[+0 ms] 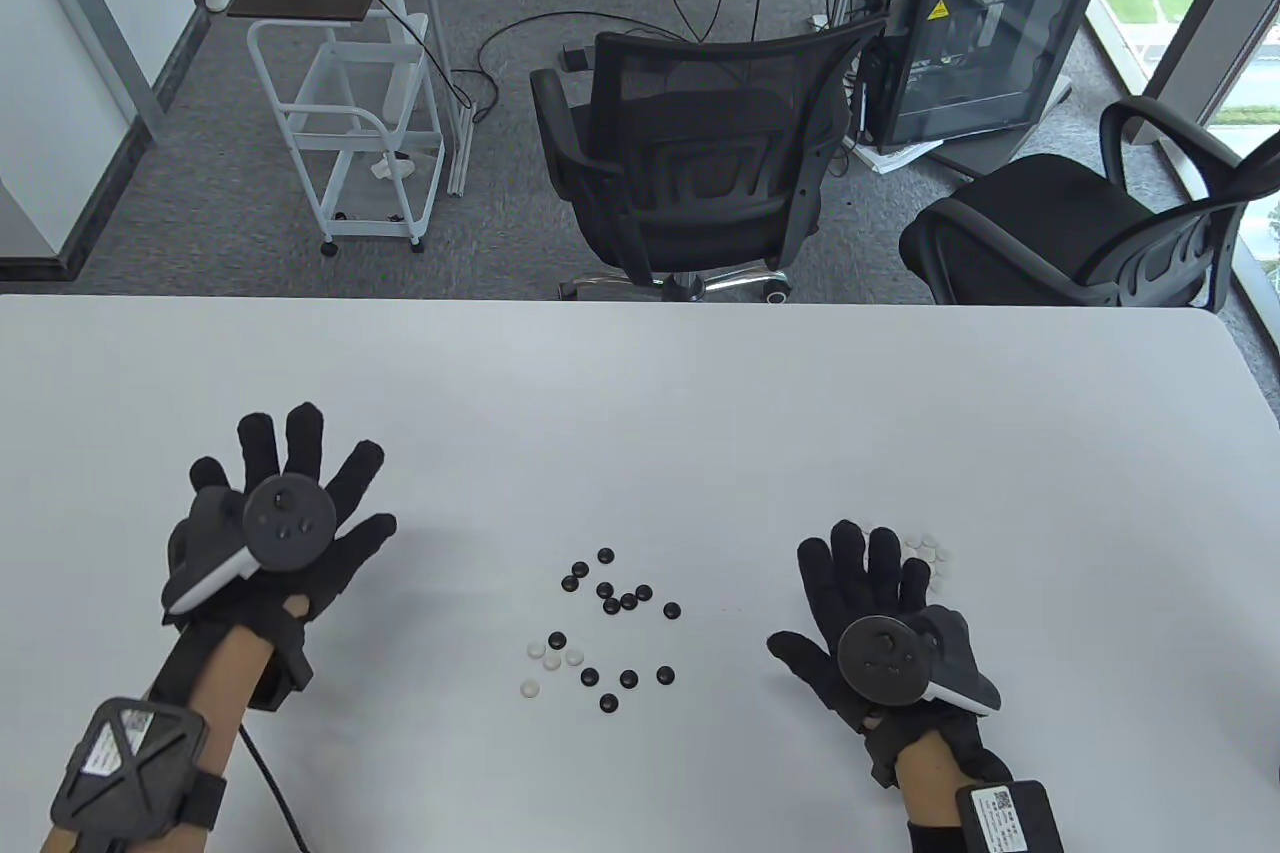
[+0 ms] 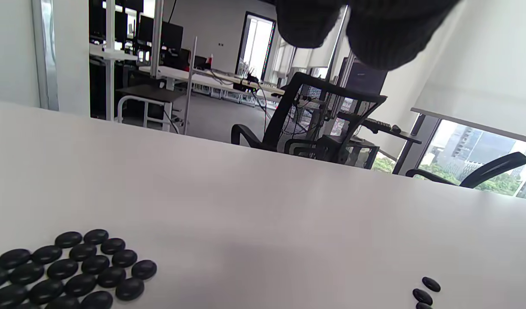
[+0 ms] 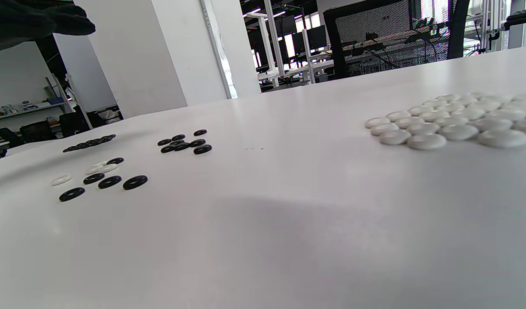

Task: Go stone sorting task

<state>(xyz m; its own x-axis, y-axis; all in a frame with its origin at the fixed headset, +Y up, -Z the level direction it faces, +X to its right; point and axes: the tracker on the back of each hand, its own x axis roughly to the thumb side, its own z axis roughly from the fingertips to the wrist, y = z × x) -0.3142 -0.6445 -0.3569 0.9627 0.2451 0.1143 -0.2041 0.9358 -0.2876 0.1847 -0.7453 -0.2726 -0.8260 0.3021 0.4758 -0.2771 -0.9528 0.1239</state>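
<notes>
Loose mixed Go stones lie mid-table: a black cluster [image 1: 615, 588], a few white stones [image 1: 550, 655] and more black ones [image 1: 625, 678]. My left hand [image 1: 372, 491] hovers flat with fingers spread at the left, holding nothing. A sorted pile of black stones [image 2: 74, 270] lies beneath it, hidden in the table view. My right hand [image 1: 800, 598] is open with fingers extended at the right, holding nothing. It partly covers the sorted pile of white stones [image 1: 930, 553], which also shows in the right wrist view [image 3: 451, 120]. The mixed stones [image 3: 100, 176] show there too.
The white table [image 1: 640, 413] ends at its far edge, with two black office chairs [image 1: 700, 153] behind it. A cable [image 1: 275, 793] runs from my left wrist off the near edge.
</notes>
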